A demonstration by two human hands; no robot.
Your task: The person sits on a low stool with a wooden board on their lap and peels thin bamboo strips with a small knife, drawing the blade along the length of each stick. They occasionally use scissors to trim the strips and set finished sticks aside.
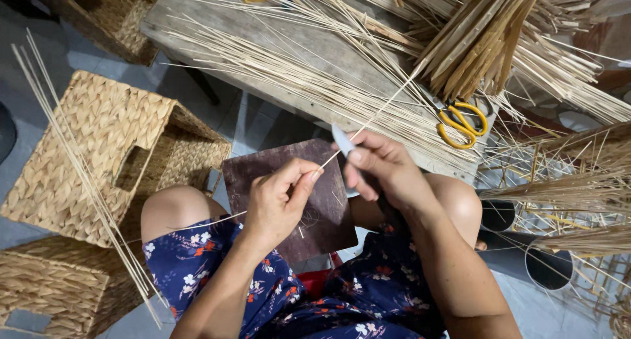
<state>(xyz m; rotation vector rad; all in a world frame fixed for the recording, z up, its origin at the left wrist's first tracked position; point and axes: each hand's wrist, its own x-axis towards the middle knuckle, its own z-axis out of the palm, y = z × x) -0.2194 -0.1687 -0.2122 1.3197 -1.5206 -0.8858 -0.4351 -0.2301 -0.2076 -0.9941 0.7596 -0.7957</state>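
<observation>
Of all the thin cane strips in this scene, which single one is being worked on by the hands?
The strip pinched by the left hand and pressed against the right hand's knife blade; all the others lie loose on the bench.

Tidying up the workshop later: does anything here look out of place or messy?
Loose reed strips fan untidily across the wooden table, some overhanging its edge. The yellow-handled scissors lie half buried among them.
</observation>
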